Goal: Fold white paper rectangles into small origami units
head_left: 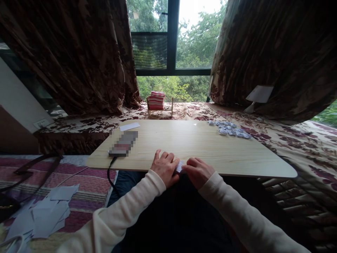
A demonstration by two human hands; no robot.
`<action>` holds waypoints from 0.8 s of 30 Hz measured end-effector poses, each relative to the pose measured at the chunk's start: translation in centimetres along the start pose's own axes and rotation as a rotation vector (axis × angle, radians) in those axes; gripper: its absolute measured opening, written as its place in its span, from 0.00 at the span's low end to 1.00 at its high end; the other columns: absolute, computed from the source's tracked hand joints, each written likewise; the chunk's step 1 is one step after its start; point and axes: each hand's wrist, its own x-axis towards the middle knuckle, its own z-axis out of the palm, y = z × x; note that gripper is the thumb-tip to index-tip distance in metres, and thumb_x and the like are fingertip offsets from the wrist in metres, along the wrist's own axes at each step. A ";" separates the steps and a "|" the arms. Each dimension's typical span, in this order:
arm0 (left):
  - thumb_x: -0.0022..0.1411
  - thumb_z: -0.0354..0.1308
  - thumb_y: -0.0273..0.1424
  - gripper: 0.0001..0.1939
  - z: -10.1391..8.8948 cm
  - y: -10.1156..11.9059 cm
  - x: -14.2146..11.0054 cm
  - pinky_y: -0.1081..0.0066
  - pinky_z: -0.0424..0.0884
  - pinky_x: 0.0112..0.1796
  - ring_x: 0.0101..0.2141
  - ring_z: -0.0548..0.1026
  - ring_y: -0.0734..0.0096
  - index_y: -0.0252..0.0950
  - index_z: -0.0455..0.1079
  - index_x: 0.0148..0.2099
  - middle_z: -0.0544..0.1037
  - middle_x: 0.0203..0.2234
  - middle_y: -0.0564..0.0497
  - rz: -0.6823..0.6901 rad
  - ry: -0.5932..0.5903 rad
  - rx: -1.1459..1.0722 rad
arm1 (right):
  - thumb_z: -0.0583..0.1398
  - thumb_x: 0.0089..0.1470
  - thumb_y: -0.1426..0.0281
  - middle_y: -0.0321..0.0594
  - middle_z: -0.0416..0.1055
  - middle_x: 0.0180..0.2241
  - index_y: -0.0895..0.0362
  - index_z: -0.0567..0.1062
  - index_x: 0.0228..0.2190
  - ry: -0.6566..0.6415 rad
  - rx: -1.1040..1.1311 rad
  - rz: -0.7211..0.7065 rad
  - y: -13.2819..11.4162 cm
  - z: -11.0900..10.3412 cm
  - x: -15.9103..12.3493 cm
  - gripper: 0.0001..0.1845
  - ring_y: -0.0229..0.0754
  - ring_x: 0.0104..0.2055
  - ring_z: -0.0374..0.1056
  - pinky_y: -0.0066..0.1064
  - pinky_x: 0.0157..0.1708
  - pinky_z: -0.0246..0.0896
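Observation:
A small piece of folded white paper point(180, 166) lies at the near edge of the wooden tabletop, between my two hands. From its left side my left hand point(165, 167) presses on it, with the index finger against the paper and the thumb low at the table's edge. My right hand point(198, 171) is closed, its thumb and index finger pinching the paper's right side. Most of the right fingers are curled out of sight. Farther back at the right lies a heap of small folded papers point(231, 129).
The light wooden tabletop point(163, 137) holds a blurred-out device with a black cable point(109, 174) and a white paper strip point(130, 126). Loose white sheets point(50, 214) lie on the striped bedding. A rack with folded striped cloths point(156, 101) and a lamp point(260, 94) stand behind.

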 end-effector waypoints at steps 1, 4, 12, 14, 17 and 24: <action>0.49 0.57 0.39 0.23 0.0 0.0 0.0 0.48 0.49 0.52 0.43 0.64 0.58 0.39 0.67 0.49 0.70 0.40 0.47 -0.002 0.001 0.003 | 0.52 0.53 0.77 0.43 0.67 0.31 0.55 0.76 0.35 0.003 0.004 -0.006 -0.1 -0.1 -0.1 0.14 0.42 0.34 0.61 0.29 0.32 0.60; 0.48 0.58 0.39 0.24 0.0 0.1 0.1 0.47 0.48 0.52 0.42 0.65 0.57 0.38 0.68 0.48 0.71 0.39 0.47 -0.006 0.002 0.012 | 0.52 0.51 0.78 0.44 0.68 0.31 0.56 0.75 0.36 0.007 0.018 -0.011 -0.4 -0.3 -0.7 0.14 0.44 0.35 0.60 0.32 0.33 0.61; 0.50 0.57 0.40 0.23 0.1 0.4 -0.1 0.48 0.49 0.52 0.42 0.65 0.58 0.39 0.68 0.48 0.71 0.39 0.46 -0.013 0.034 0.046 | 0.52 0.50 0.79 0.42 0.69 0.32 0.55 0.73 0.42 -0.038 0.050 0.076 -0.1 -0.8 -1.1 0.19 0.39 0.34 0.65 0.27 0.34 0.63; 0.49 0.58 0.39 0.23 0.2 0.4 -0.2 0.49 0.50 0.52 0.41 0.65 0.58 0.39 0.68 0.48 0.71 0.39 0.47 -0.014 0.040 0.050 | 0.53 0.48 0.79 0.41 0.69 0.31 0.55 0.72 0.44 -0.077 0.023 0.113 -0.3 -0.8 -0.4 0.21 0.39 0.33 0.65 0.28 0.33 0.63; 0.49 0.58 0.39 0.23 0.3 0.5 -0.2 0.48 0.50 0.51 0.42 0.65 0.58 0.39 0.67 0.48 0.71 0.39 0.47 -0.012 0.035 0.049 | 0.54 0.46 0.77 0.44 0.70 0.31 0.55 0.73 0.43 -0.156 -0.025 0.143 -1.0 -0.9 0.5 0.21 0.45 0.34 0.66 0.31 0.30 0.61; 0.50 0.58 0.40 0.23 0.3 0.5 0.0 0.48 0.49 0.52 0.42 0.65 0.57 0.38 0.68 0.48 0.71 0.39 0.46 -0.017 0.033 0.043 | 0.55 0.44 0.77 0.43 0.70 0.32 0.55 0.74 0.42 -0.205 -0.026 0.136 -0.7 -2.0 -0.6 0.21 0.46 0.36 0.67 0.32 0.30 0.61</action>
